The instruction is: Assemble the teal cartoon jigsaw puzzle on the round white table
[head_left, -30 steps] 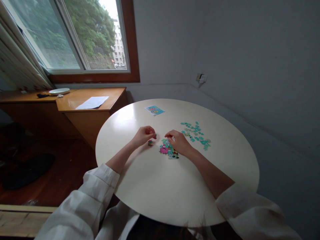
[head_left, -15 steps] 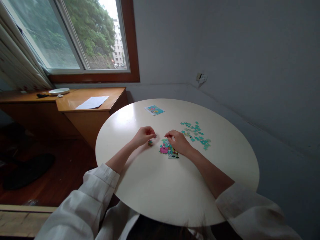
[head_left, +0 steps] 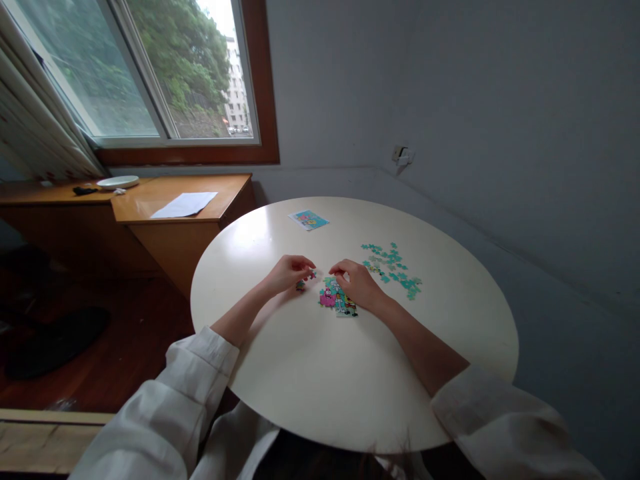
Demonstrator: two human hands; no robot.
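A partly joined colourful jigsaw (head_left: 336, 300) lies on the round white table (head_left: 310, 373). My left hand (head_left: 287, 273) pinches a small puzzle piece (head_left: 312, 274) just left of the jigsaw's top edge. Another small piece (head_left: 299, 285) lies on the table under that hand. My right hand (head_left: 356, 283) rests on the jigsaw's upper right part, fingers curled and pressed down on it. Several loose teal pieces (head_left: 393, 264) are scattered to the right of my right hand.
A small picture card (head_left: 309, 220) lies at the table's far side. Left of the table stands a wooden cabinet (head_left: 165, 227) with a sheet of paper (head_left: 185, 205) and a white plate (head_left: 119, 182). Grey walls close in behind and to the right.
My left hand has shifted slightly right, bringing its piece closer to the jigsaw. My right hand has stayed in place.
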